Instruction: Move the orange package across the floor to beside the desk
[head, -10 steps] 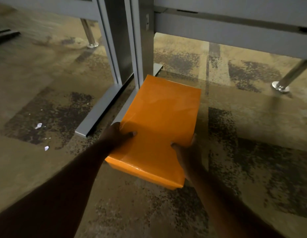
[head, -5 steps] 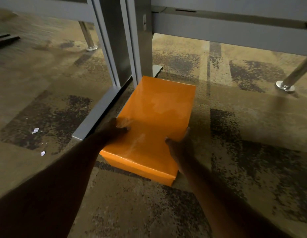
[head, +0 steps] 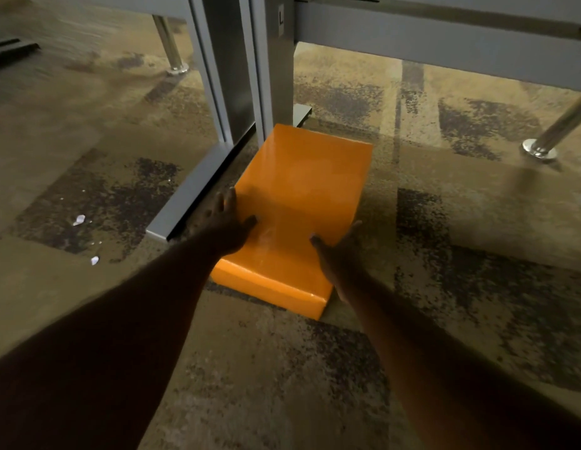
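Paper scraps (head: 79, 219) lie on the carpet (head: 88, 303) at far left, well apart from the work. Next comes the counter's flat metal foot (head: 188, 203), running along the floor from its upright leg (head: 230, 69). The left hand (head: 226, 227) lies flat at the left edge of the orange package (head: 299, 203), fingers (head: 229, 198) spread and extended, thumb on the glossy top; nothing is clamped, which suits pushing a low, flat load rather than lifting it. The package rests on the carpet just beside the foot, its far end near the leg, so the task appears essentially complete. The right hand (head: 336, 254) mirrors the left at the right edge, fingers apart and open, apparently steadying the side to keep the package square. A chrome leg (head: 542, 147) stands at far right, well apart.
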Demonstrator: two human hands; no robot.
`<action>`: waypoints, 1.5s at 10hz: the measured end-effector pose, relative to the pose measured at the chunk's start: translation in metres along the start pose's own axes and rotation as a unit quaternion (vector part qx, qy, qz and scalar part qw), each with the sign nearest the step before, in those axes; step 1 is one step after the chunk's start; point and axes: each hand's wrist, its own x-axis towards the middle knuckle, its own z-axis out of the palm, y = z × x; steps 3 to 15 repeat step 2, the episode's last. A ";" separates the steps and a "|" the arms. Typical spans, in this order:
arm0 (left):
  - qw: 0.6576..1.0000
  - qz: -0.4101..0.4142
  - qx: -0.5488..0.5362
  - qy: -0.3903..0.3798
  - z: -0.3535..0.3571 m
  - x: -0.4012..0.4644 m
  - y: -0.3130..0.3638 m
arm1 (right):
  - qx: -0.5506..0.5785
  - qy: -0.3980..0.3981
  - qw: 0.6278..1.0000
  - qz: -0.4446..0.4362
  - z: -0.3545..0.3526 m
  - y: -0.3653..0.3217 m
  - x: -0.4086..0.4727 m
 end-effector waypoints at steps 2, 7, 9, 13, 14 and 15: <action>0.996 0.067 0.057 0.026 -0.016 -0.069 -0.002 | -0.177 0.040 0.972 -0.149 -0.013 -0.002 -0.062; 0.996 0.067 0.057 0.026 -0.016 -0.069 -0.002 | -0.177 0.040 0.972 -0.149 -0.013 -0.002 -0.062; 0.996 0.067 0.057 0.026 -0.016 -0.069 -0.002 | -0.177 0.040 0.972 -0.149 -0.013 -0.002 -0.062; 0.996 0.067 0.057 0.026 -0.016 -0.069 -0.002 | -0.177 0.040 0.972 -0.149 -0.013 -0.002 -0.062; 0.996 0.067 0.057 0.026 -0.016 -0.069 -0.002 | -0.177 0.040 0.972 -0.149 -0.013 -0.002 -0.062; 0.996 0.067 0.057 0.026 -0.016 -0.069 -0.002 | -0.177 0.040 0.972 -0.149 -0.013 -0.002 -0.062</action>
